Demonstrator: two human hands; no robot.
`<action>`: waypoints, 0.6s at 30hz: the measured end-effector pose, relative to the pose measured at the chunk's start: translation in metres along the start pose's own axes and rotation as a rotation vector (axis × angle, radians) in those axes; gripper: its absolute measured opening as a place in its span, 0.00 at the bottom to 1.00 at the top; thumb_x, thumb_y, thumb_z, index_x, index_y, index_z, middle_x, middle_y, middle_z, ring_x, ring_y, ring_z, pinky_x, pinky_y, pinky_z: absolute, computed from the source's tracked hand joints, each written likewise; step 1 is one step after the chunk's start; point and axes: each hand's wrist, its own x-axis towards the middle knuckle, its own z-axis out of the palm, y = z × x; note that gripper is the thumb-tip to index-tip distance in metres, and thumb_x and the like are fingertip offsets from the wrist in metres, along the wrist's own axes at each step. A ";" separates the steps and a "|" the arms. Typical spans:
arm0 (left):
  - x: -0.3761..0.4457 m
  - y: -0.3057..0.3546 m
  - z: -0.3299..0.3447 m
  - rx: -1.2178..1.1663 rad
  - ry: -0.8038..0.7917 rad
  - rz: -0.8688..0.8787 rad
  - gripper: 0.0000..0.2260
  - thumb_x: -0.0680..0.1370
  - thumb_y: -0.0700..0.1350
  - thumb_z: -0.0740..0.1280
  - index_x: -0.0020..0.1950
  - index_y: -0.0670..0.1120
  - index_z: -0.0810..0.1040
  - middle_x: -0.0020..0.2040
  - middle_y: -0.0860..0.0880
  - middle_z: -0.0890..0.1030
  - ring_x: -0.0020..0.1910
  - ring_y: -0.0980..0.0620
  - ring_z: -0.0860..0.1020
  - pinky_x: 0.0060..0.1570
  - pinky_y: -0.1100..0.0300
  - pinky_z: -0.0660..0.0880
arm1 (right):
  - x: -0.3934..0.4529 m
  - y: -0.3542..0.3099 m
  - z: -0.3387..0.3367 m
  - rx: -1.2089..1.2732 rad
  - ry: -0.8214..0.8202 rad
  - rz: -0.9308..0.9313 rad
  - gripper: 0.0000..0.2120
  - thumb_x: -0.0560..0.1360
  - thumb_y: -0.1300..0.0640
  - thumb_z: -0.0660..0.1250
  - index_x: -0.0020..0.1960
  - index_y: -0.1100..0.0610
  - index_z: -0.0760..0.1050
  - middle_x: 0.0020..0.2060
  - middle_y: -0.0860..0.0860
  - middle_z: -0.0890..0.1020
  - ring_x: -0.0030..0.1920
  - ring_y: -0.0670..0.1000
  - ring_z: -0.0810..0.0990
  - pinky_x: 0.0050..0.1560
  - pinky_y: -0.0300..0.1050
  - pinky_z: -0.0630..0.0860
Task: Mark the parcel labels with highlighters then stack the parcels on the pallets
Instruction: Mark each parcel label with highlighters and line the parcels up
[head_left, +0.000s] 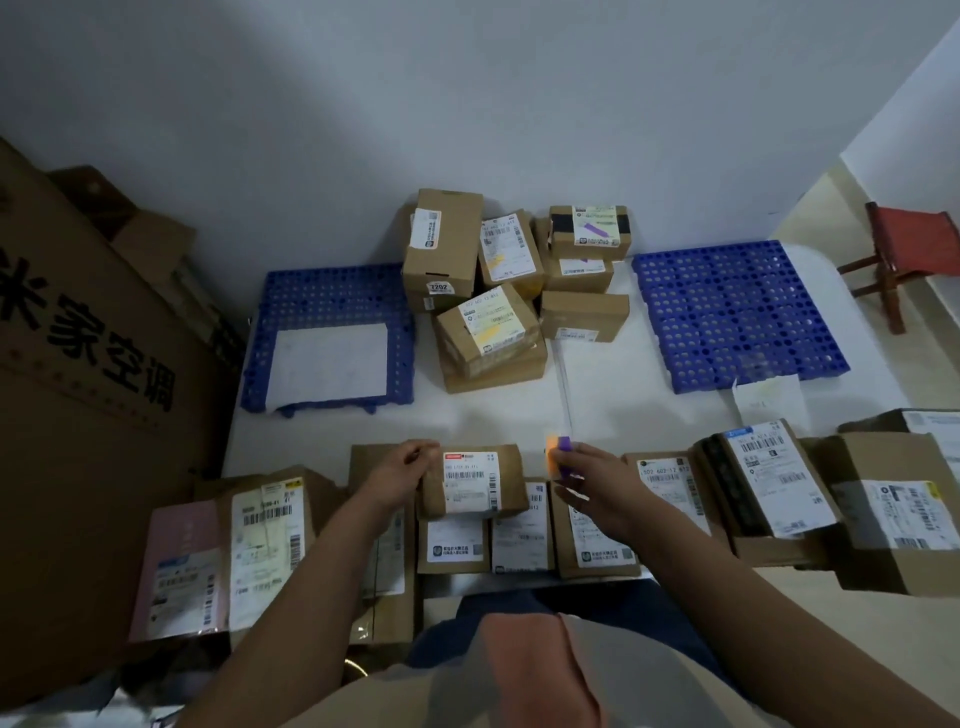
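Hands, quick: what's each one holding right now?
Left hand: grips the left end of a small brown parcel.
Right hand: holds highlighters, purple and orange tips showing.

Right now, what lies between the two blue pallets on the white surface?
In the head view, a heap of brown parcels fills the gap between the left pallet and the right pallet; some labels carry highlighter marks.
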 end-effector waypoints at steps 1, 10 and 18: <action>0.000 -0.005 0.001 0.009 0.010 -0.008 0.12 0.83 0.48 0.61 0.65 0.50 0.76 0.60 0.46 0.80 0.55 0.50 0.79 0.49 0.57 0.78 | 0.000 0.004 0.002 -0.017 -0.008 0.005 0.11 0.78 0.62 0.68 0.60 0.58 0.77 0.50 0.56 0.81 0.49 0.53 0.79 0.53 0.46 0.76; -0.017 0.018 0.019 0.141 0.306 0.191 0.11 0.82 0.45 0.64 0.64 0.48 0.77 0.58 0.51 0.79 0.54 0.52 0.79 0.52 0.59 0.77 | -0.010 0.014 0.015 -0.118 -0.125 -0.100 0.08 0.78 0.69 0.64 0.51 0.60 0.79 0.43 0.54 0.80 0.44 0.49 0.78 0.48 0.41 0.77; -0.033 0.030 0.072 -0.373 -0.084 0.061 0.05 0.78 0.44 0.71 0.48 0.42 0.83 0.41 0.48 0.83 0.42 0.52 0.80 0.46 0.60 0.79 | -0.009 0.011 0.023 -0.249 -0.093 -0.296 0.06 0.76 0.66 0.69 0.52 0.64 0.76 0.39 0.52 0.81 0.39 0.46 0.79 0.42 0.39 0.75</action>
